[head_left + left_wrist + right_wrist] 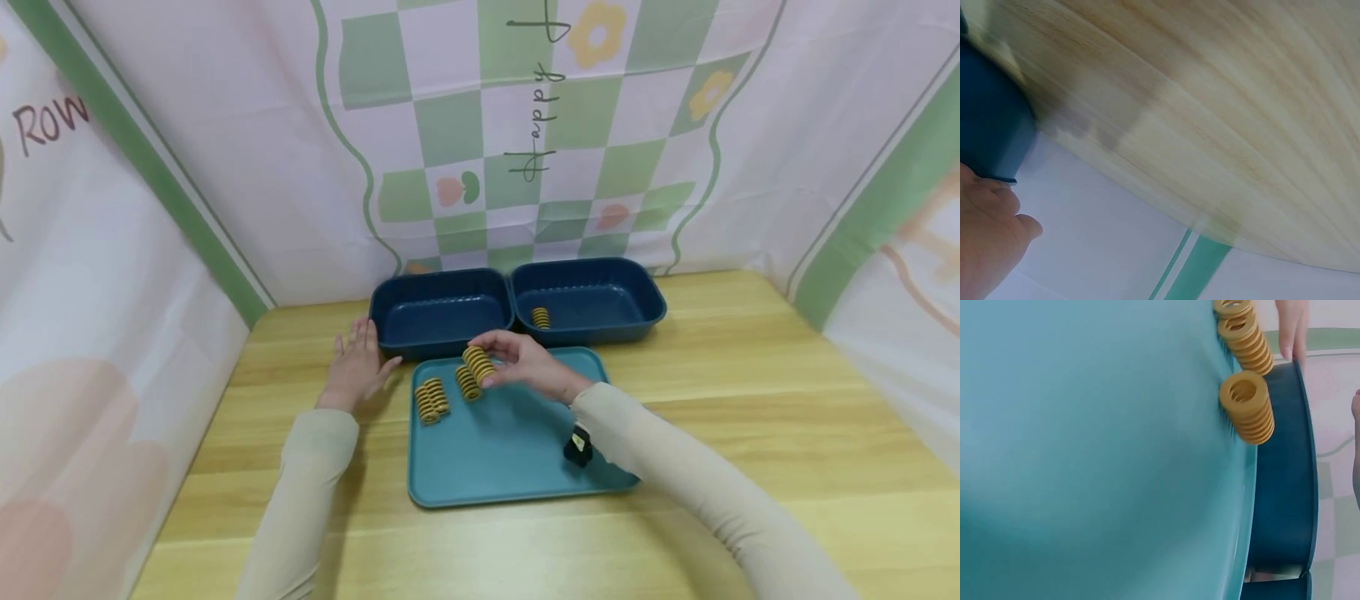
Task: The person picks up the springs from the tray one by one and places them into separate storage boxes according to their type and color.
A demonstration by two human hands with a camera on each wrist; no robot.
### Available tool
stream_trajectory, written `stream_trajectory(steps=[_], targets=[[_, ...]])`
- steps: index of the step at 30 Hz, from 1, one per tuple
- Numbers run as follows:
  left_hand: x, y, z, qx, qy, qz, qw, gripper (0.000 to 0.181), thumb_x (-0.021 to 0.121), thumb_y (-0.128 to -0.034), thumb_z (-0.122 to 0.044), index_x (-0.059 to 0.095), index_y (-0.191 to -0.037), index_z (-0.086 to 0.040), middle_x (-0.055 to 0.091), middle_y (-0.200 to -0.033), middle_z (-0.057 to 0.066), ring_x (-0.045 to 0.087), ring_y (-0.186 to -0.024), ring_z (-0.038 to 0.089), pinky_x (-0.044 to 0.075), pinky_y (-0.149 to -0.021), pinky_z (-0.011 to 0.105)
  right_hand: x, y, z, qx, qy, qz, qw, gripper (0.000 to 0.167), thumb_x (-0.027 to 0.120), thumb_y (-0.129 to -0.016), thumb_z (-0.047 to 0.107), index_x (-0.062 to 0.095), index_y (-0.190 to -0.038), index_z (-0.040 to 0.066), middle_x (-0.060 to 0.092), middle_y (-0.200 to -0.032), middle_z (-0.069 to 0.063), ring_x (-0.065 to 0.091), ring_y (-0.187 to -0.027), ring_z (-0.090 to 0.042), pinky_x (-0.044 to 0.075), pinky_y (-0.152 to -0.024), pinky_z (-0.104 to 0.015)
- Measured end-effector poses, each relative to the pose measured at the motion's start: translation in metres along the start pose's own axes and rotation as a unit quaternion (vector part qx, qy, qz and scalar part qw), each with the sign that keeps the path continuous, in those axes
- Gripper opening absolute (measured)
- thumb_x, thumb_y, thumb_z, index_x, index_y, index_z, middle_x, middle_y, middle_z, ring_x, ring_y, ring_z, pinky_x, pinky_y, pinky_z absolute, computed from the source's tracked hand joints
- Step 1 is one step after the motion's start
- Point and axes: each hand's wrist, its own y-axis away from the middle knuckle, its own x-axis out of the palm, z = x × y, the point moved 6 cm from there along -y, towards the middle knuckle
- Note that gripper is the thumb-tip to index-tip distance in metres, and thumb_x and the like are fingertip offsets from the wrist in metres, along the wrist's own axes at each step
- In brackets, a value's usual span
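In the head view my right hand (528,367) pinches a yellow ringed coil (478,365) between thumb and fingers, above the teal tray (495,467). Just left of it another coil (468,383) lies on the tray, and two more coils (431,402) lie side by side near the tray's left edge. My left hand (356,367) has its fingers extended against the left end of the left blue box (442,346). The left wrist view shows the left hand (991,234) touching the box (991,125). Coils (1247,403) on the tray appear in the right wrist view.
A second blue box (600,336) stands right of the first, behind the tray, with one coil (541,317) inside. A black object (578,447) is by the right wrist. Patterned cloth (442,125) hangs behind the wooden table (750,400).
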Motion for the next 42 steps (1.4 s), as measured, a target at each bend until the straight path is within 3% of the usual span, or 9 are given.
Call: stream_trajectory(steps=[8, 16, 20, 25, 29, 32, 34, 40, 42], targets=[[0.001, 0.000, 0.001, -0.001, -0.002, 0.003, 1.0000, 0.079, 0.038, -0.0995, -0.045, 0.007, -0.146, 0.010, 0.005, -0.154, 0.025, 0.000, -0.142, 0.036, 0.002, -0.112, 0.055, 0.002, 0.001, 0.003, 0.002, -0.030, 0.006, 0.9995, 0.060, 0.074, -0.078, 0.000, 0.047, -0.131, -0.004, 0.048, -0.135, -0.013, 0.040, -0.129, -0.025, 0.039, -0.102, -0.032], [0.000, 0.000, 0.000, -0.001, 0.000, -0.001, 1.0000, 0.080, 0.038, -0.0995, -0.046, 0.006, -0.147, 0.010, 0.005, -0.154, 0.025, -0.001, -0.142, 0.035, 0.003, -0.112, 0.055, -0.010, -0.003, 0.006, -0.002, 0.035, 0.004, 0.9994, 0.057, 0.074, -0.077, -0.004, 0.050, -0.128, -0.003, 0.054, -0.126, -0.017, 0.050, -0.117, -0.029, 0.045, -0.096, -0.037], [0.001, 0.000, 0.000, -0.001, -0.003, -0.002, 1.0000, 0.080, 0.038, -0.0995, -0.046, 0.006, -0.147, 0.010, 0.005, -0.154, 0.024, 0.000, -0.142, 0.035, 0.004, -0.112, 0.055, -0.034, -0.007, 0.011, 0.012, 0.100, -0.035, 0.9943, 0.057, 0.076, -0.076, -0.002, 0.051, -0.127, 0.000, 0.057, -0.120, -0.015, 0.053, -0.112, -0.028, 0.045, -0.097, -0.035], [0.000, 0.000, -0.001, -0.001, 0.005, -0.002, 1.0000, 0.079, 0.039, -0.0995, -0.044, 0.006, -0.146, 0.010, 0.006, -0.154, 0.025, 0.000, -0.142, 0.036, 0.003, -0.112, 0.056, -0.076, -0.012, 0.020, 0.031, 0.181, -0.112, 0.9766, 0.059, 0.077, -0.076, 0.003, 0.050, -0.128, 0.000, 0.056, -0.121, -0.016, 0.053, -0.115, -0.030, 0.045, -0.096, -0.038], [0.001, 0.000, 0.000, -0.003, 0.002, -0.001, 1.0000, 0.080, 0.038, -0.0995, -0.045, 0.006, -0.147, 0.010, 0.006, -0.154, 0.025, -0.001, -0.142, 0.035, 0.004, -0.112, 0.055, -0.108, -0.012, 0.026, 0.049, 0.225, -0.150, 0.9615, 0.060, 0.076, -0.078, 0.004, 0.048, -0.131, -0.001, 0.053, -0.125, -0.019, 0.050, -0.119, -0.033, 0.044, -0.096, -0.043], [0.002, 0.000, 0.001, -0.004, 0.000, 0.004, 1.0000, 0.080, 0.037, -0.0998, -0.045, 0.004, -0.147, 0.009, 0.003, -0.155, 0.024, -0.002, -0.143, 0.035, 0.002, -0.112, 0.055, -0.126, -0.010, 0.027, 0.060, 0.282, -0.159, 0.9443, 0.058, 0.075, -0.079, 0.003, 0.048, -0.130, -0.001, 0.052, -0.125, -0.019, 0.050, -0.119, -0.034, 0.044, -0.095, -0.045], [0.003, 0.000, 0.001, -0.003, 0.000, 0.006, 1.0000, 0.080, 0.037, -0.0999, -0.045, 0.003, -0.147, 0.009, 0.002, -0.155, 0.024, -0.001, -0.143, 0.035, 0.001, -0.112, 0.055, -0.133, -0.010, 0.026, 0.063, 0.339, -0.152, 0.9262, 0.056, 0.074, -0.079, 0.003, 0.048, -0.129, -0.001, 0.053, -0.123, -0.020, 0.052, -0.115, -0.035, 0.046, -0.091, -0.046], [0.003, -0.001, 0.001, -0.002, -0.002, 0.004, 1.0000, 0.080, 0.037, -0.0998, -0.046, 0.003, -0.147, 0.010, 0.001, -0.154, 0.024, 0.001, -0.142, 0.036, 0.003, -0.112, 0.056, -0.139, -0.013, 0.019, 0.047, 0.516, -0.095, 0.8501, 0.053, 0.072, -0.080, 0.005, 0.050, -0.127, -0.007, 0.054, -0.117, -0.024, 0.056, -0.098, -0.035, 0.048, -0.081, -0.047], [0.004, -0.001, 0.001, -0.001, -0.003, 0.004, 1.0000, 0.080, 0.037, -0.0998, -0.046, 0.003, -0.147, 0.010, 0.001, -0.154, 0.024, 0.001, -0.142, 0.036, 0.002, -0.112, 0.055, -0.139, -0.013, 0.014, 0.055, 0.546, -0.077, 0.8327, 0.052, 0.070, -0.081, 0.004, 0.049, -0.127, -0.009, 0.054, -0.117, -0.026, 0.055, -0.097, -0.035, 0.047, -0.081, -0.047]])
